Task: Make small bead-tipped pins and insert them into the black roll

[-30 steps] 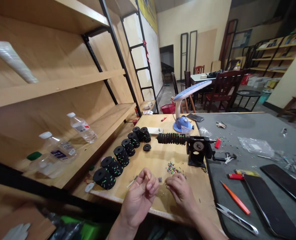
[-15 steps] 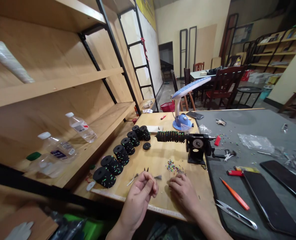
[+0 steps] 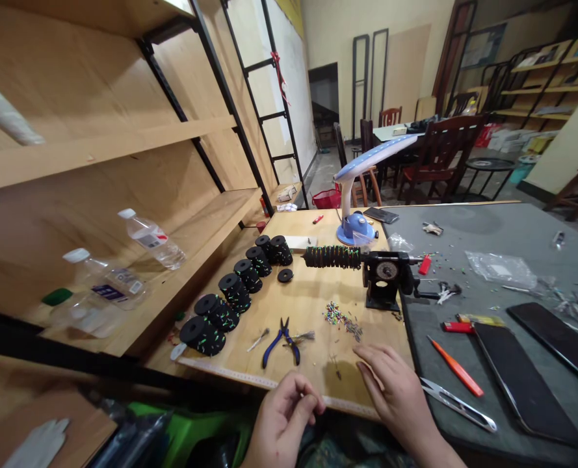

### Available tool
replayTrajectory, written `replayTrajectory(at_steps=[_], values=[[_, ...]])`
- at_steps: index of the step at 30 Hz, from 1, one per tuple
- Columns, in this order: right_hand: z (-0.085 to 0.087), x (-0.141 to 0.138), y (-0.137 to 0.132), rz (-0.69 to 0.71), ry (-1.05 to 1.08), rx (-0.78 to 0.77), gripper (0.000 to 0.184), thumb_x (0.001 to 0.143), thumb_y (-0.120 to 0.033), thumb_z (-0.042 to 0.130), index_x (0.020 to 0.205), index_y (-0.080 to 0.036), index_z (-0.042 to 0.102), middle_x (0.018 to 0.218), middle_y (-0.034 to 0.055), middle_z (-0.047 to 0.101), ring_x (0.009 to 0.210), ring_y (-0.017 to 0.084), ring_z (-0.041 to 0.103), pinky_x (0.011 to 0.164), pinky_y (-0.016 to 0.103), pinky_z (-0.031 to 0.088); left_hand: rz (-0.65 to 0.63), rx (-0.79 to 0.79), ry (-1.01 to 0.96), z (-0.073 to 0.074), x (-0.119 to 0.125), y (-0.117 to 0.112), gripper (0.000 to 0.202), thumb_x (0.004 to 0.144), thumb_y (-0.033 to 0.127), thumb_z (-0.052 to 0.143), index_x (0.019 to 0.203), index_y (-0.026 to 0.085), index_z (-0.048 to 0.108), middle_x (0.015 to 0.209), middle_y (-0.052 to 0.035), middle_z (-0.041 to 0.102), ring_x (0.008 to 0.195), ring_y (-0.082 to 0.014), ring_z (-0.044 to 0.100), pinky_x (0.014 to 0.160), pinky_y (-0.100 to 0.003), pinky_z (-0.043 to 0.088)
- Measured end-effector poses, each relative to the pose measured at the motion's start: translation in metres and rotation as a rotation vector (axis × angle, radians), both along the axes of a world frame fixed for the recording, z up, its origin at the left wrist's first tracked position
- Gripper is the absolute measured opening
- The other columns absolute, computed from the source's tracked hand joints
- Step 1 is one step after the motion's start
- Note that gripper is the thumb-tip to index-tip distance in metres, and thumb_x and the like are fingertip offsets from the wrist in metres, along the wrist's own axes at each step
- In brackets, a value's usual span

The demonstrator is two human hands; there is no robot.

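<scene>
At the table's front edge, my left hand (image 3: 291,416) is closed with thumb against curled fingers; whatever it may pinch is too small to make out. My right hand (image 3: 398,383) hovers just right of it, fingers stretched and apart, holding nothing visible. Blue-handled pliers (image 3: 281,335) lie beyond my left hand, jaws pointing away. Beyond my right hand are a pile of tiny colourful beads (image 3: 335,313) and small grey metal pieces (image 3: 353,329). A few thin pieces (image 3: 337,370) lie between the hands. Further back stands a black hand-crank winder (image 3: 385,276) carrying a coloured, wrapped coil (image 3: 333,257).
Several black foam spools (image 3: 202,336) with coloured bits line the left side. A blue desk lamp (image 3: 355,227) stands behind. On the grey mat are thread snips (image 3: 459,404), an orange tool (image 3: 457,367), a red lighter (image 3: 457,327) and phones (image 3: 520,383). Shelving (image 3: 181,279) borders the left.
Both hands have drawn back toward me, the right one also shifting rightward and lifting. The pliers and the thin pieces now show in full. The whole view has shifted slightly.
</scene>
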State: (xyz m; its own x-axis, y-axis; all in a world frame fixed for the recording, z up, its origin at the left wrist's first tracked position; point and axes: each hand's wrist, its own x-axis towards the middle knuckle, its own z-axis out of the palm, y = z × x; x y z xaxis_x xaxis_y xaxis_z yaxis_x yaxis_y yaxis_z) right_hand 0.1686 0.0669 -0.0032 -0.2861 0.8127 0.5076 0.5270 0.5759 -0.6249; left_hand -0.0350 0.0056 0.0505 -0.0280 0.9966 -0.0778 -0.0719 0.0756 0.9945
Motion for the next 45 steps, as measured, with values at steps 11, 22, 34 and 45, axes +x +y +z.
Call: replayTrajectory(at_steps=[11,22,34,45], values=[[0.026,-0.047,-0.047,0.438,0.476,-0.526,0.043,0.086,-0.02,0.053,0.128,-0.027,0.049,0.12,0.011,0.066,0.105,0.025,0.064,0.088,0.036,0.052,0.188,0.255,0.178,-0.012,0.004,-0.018,0.018,0.077,0.04,0.068,0.066,0.026,0.072,0.097,-0.0125,0.058,0.099,-0.0318,0.049,0.084,-0.034,0.043],[0.003,-0.063,-0.048,0.419,0.313,-0.705,0.02,0.09,-0.034,0.048,0.082,-0.019,0.058,0.062,-0.0009,0.062,0.055,0.013,0.055,0.056,0.022,0.042,0.199,0.312,0.275,-0.026,-0.002,-0.018,0.02,0.082,0.035,0.063,0.068,0.021,0.067,0.086,-0.0093,0.059,0.084,-0.0244,0.054,0.078,-0.029,0.042],[-0.031,-0.056,-0.046,0.202,0.414,-0.805,0.038,0.089,-0.054,0.042,0.069,-0.022,0.046,0.051,-0.0053,0.047,0.049,0.012,0.043,0.053,0.024,0.034,0.142,0.298,0.759,-0.045,-0.04,0.021,0.015,0.09,0.022,0.046,0.082,0.019,0.058,0.082,-0.0062,0.061,0.082,-0.0215,0.06,0.073,-0.031,0.048],[-0.043,-0.055,-0.054,-0.017,0.716,-0.974,0.051,0.076,-0.071,0.053,0.069,-0.021,0.049,0.044,-0.0087,0.041,0.043,0.01,0.035,0.05,0.024,0.027,0.128,0.333,1.147,-0.065,-0.055,0.065,0.02,0.08,0.011,0.048,0.096,0.019,0.057,0.093,-0.0086,0.063,0.092,-0.0278,0.058,0.083,-0.045,0.047]])
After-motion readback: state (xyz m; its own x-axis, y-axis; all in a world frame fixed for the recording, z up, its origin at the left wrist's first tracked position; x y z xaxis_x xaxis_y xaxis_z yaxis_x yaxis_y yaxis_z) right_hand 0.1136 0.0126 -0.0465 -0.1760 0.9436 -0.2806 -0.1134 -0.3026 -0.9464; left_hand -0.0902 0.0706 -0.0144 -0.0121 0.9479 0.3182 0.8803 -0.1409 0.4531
